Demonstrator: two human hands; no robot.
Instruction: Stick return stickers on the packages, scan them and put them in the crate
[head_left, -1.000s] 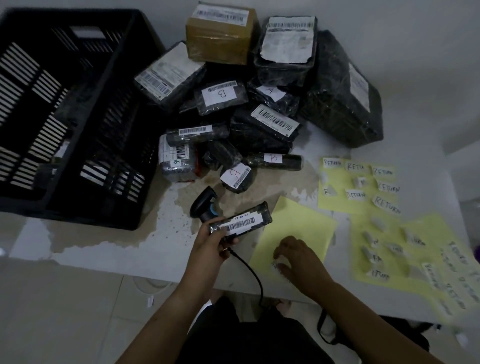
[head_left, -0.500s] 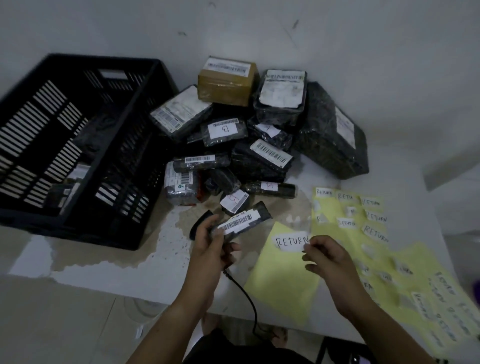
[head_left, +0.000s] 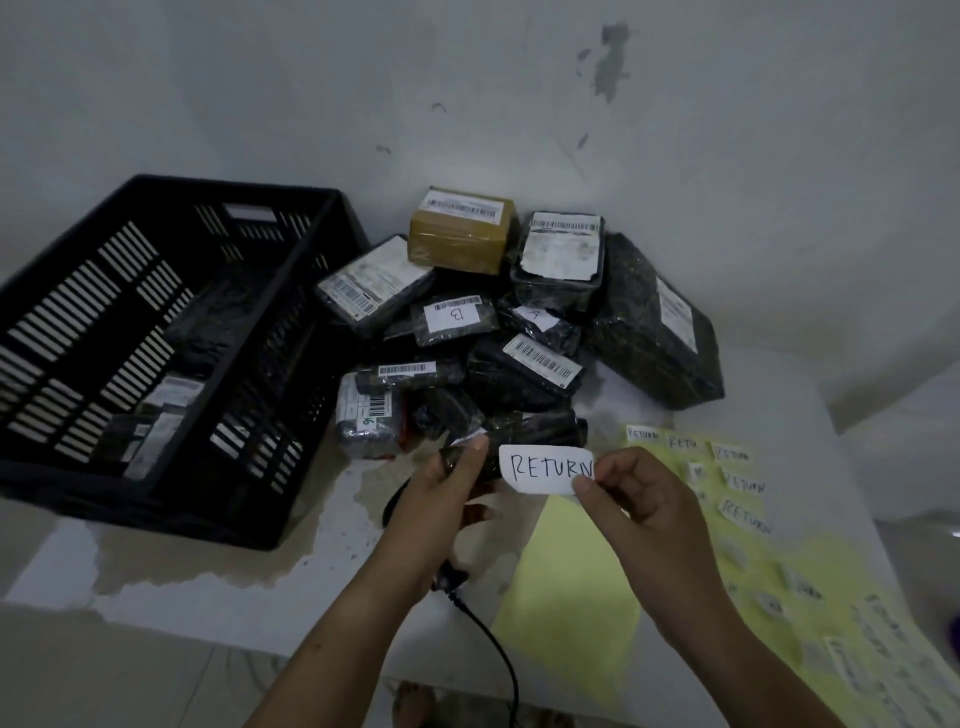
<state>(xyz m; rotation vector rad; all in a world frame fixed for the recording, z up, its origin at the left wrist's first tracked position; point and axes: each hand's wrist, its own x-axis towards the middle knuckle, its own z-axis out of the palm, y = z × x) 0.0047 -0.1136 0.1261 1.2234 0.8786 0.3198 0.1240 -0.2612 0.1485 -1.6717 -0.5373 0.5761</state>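
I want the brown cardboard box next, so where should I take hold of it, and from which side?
Probably from above, pinching the front and back faces of the brown taped cardboard box. Its labelled top and front face are uncovered, while black wrapped parcels crowd it on both sides.

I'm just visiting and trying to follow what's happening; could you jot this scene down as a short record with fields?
Left hand: grips a small black package
Right hand: pinches a white RETURN sticker beside that package, not yet stuck on
Crate: black, at left, a few packages inside
Pile: wrapped packages and one brown box, right of the crate
Yellow sheets: more RETURN stickers, at right
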